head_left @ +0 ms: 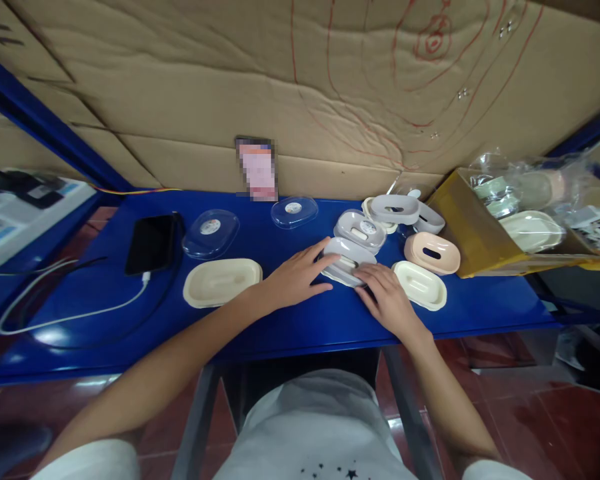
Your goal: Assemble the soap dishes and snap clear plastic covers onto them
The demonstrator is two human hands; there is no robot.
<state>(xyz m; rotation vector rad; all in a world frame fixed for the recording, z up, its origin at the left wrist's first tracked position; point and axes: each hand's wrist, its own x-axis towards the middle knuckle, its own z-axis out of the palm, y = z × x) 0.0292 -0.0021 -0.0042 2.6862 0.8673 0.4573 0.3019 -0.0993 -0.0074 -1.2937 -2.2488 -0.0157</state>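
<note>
A light grey oval soap dish (337, 272) lies on the blue table between my hands. My left hand (296, 277) is at its left side, fingers stretched and spread, the fingertips reaching over the rim. My right hand (389, 293) has its fingers curled over the dish's right edge, with the thumb near the front. Just behind stands another grey dish (347, 225) with a clear stickered lid. A cream dish (420, 285) sits right of my right hand, and a cream tray (223, 283) lies left of my left hand.
Two clear lids (211, 233) lie at the back left. A peach slotted piece (433, 253) and grey slotted pieces (395, 209) are at the right, beside a cardboard box (485, 250) of wrapped parts. A phone (150, 245) with a white cable lies left; a blurred-out phone-like object (259, 170) leans behind.
</note>
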